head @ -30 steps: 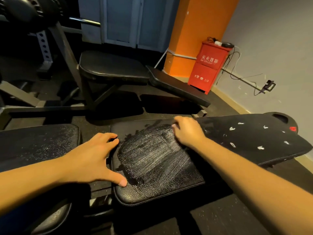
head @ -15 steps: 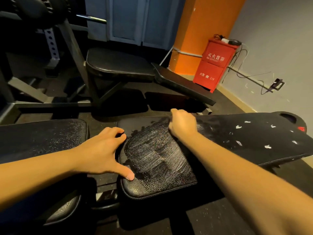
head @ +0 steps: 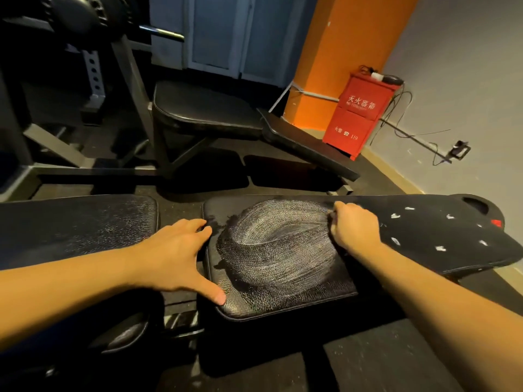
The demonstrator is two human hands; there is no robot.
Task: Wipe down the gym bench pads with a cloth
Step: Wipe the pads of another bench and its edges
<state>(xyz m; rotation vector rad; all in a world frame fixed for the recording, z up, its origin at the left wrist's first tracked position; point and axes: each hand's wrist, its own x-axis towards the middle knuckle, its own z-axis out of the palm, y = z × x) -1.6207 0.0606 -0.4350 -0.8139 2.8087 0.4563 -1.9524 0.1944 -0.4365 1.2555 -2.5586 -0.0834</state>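
black leather bench pad (head: pixel 280 281): left hand (head: pixel 175 253) splayed at left edge; right hand (head: pixel 353 227) curled, contents unclear; red metal cabinet (head: pixel 356 117) far right.

Black bench pad (head: pixel 278 302), flat, swirled with white wet streaks

The cloth is buried under the curled fingers of the right hand (head: pixel 353 230), so we can tell neither its colour nor its shape. Both forearms (head: pixel 70 292) run out past the picture's edges. The left bench pad (head: pixel 79 222) is cut off at the left edge, and what carries it from below is lost in shadow. A weight plate (head: pixel 76 15) is cropped by the top edge. The small print on the red box (head: pixel 357 120) is too fine for us to read.
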